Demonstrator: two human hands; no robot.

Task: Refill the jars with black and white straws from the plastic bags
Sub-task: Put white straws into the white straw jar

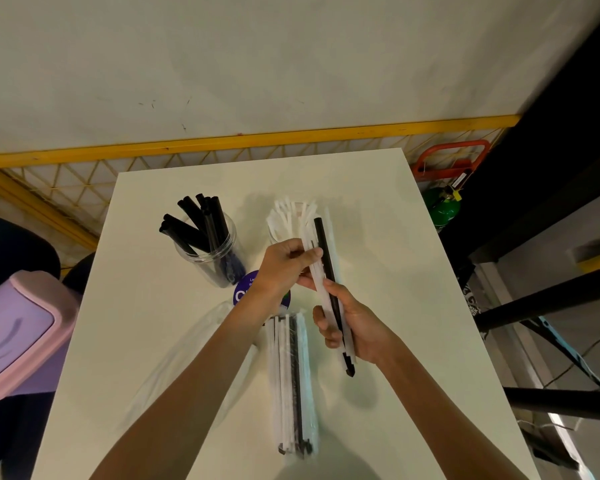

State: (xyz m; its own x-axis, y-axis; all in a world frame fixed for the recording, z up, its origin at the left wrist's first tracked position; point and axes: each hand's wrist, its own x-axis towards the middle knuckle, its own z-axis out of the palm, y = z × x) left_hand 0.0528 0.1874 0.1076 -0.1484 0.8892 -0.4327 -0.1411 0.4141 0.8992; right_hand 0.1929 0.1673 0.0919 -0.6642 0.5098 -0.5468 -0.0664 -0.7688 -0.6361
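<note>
You're gripping a straw bundle (pixel 326 258) in your right hand (pixel 354 327), long axis pointing toward the far edge of the table (pixel 395 244), your left hand (pixel 284 265) pinching its white straws (pixel 307 237).

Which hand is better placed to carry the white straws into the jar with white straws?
Probably left. The left hand pinches the white straws near their upper ends, just in front of the white-straw jar. The right hand grips their lower part together with the black straw.
</note>
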